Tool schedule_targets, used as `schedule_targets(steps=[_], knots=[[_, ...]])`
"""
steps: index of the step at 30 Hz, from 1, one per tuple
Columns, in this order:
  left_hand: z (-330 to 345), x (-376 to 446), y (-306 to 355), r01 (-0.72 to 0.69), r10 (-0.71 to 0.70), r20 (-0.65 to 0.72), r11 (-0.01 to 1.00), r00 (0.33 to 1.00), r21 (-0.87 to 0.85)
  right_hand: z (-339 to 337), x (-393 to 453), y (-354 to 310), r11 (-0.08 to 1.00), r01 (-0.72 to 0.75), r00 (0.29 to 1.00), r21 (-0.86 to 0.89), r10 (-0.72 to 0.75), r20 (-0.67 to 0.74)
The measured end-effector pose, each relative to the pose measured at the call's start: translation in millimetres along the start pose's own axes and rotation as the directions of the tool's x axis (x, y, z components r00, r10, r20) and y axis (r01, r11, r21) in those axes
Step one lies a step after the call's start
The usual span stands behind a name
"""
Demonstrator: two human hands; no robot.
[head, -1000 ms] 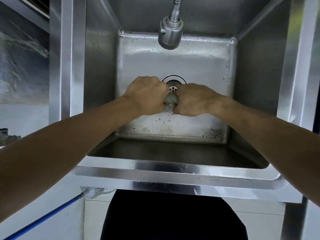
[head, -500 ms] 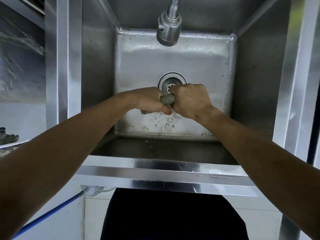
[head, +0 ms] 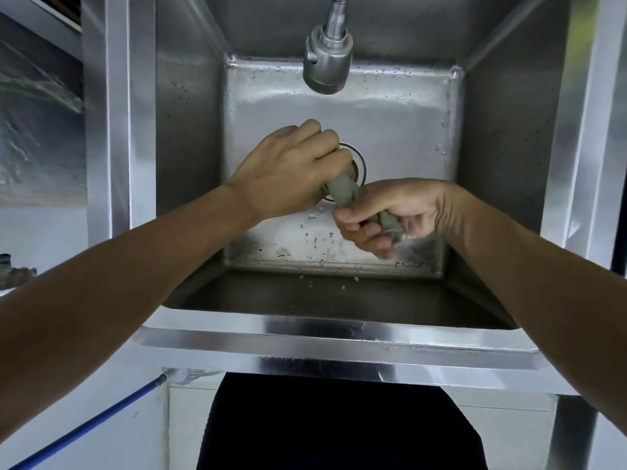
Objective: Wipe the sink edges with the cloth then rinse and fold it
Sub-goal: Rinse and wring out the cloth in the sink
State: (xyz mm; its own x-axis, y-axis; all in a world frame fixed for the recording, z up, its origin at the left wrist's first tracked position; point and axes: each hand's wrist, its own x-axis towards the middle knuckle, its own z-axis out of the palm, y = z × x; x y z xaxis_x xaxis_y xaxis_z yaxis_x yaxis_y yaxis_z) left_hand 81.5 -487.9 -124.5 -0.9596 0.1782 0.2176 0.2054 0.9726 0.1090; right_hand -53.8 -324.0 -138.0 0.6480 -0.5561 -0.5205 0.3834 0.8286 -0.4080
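Both hands grip a twisted grey cloth [head: 342, 189] at frame centre: left hand [head: 291, 171] fisted round its upper end, right hand [head: 390, 218] pinching the lower end, above the drain [head: 361, 164] of the steel sink [head: 339, 337], tap [head: 327, 67] overhead.

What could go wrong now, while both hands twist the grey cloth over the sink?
1. The right hand holds only the cloth's end with loosened-looking fingers; it may slip and untwist.
2. The left hand wrings right above the open drain; a dropped cloth could land on it.
3. Water may splash onto the front rim.
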Motion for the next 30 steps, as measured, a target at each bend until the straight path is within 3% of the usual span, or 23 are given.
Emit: schedule_targets(steps=[2, 4, 6, 7, 8, 10, 12, 14, 16, 20, 24, 30], knots=[[1, -7, 0, -0.022, 0.019, 0.08, 0.999, 0.997, 0.036, 5, 6, -5, 0.972, -0.107, 0.981, -0.211, 0.068, -0.183], [3, -11, 6, 0.062, -0.083, 0.299, 0.995, 0.951, 0.081, 9, 13, -9, 0.811, -0.321, 0.878, -0.489, 0.062, -0.475], [7, -9, 13, 0.317, -0.312, 0.495, 0.945, 0.811, 0.077, 12, 25, -9, 0.542, -0.525, 0.701, -0.656, -0.162, -0.695], [9, -7, 15, 0.452, -0.402, 0.548, 0.891, 0.734, 0.048, 14, 30, -9, 0.411, -0.596, 0.617, -0.69, -0.315, -0.721], [11, -3, 16, 0.581, -0.465, 0.604, 0.814, 0.647, 0.003, 15, 33, -9, 0.291, -0.639, 0.568, -0.712, -0.446, -0.692], [14, 3, 16, 0.786, -0.475, 0.744, 0.608, 0.471, -0.109, 12, 33, -12, 0.144, -0.651, 0.555, -0.746, -0.581, -0.596], [13, 8, 13, 0.92, -0.366, 0.868, 0.324, 0.337, -0.22, 5, 32, -16, 0.071, -0.636, 0.56, -0.768, -0.642, -0.523], [12, 8, 17, 0.965, -0.213, 0.943, -0.003, 0.254, -0.261, -2, 30, -15, 0.011, -0.614, 0.529, -0.789, -0.737, -0.422], [15, 5, 24, 0.943, -0.099, 0.971, -0.236, 0.219, -0.236, -6, 30, -11, -0.034, -0.566, 0.486, -0.824, -0.821, -0.299], [23, -3, 37, 0.872, 0.038, 0.975, -0.455, 0.219, -0.178, -8, 30, -2, -0.065, -0.486, 0.452, -0.872, -0.872, -0.186], [20, -6, 42, 0.821, 0.085, 0.968, -0.551, 0.236, -0.151, -8, 30, -1, -0.078, -0.436, 0.441, -0.897, -0.887, -0.137], [11, -8, 41, 0.799, 0.098, 0.959, -0.579, 0.266, -0.163, -5, 27, -7, -0.089, -0.407, 0.477, -0.909, -0.87, -0.128]])
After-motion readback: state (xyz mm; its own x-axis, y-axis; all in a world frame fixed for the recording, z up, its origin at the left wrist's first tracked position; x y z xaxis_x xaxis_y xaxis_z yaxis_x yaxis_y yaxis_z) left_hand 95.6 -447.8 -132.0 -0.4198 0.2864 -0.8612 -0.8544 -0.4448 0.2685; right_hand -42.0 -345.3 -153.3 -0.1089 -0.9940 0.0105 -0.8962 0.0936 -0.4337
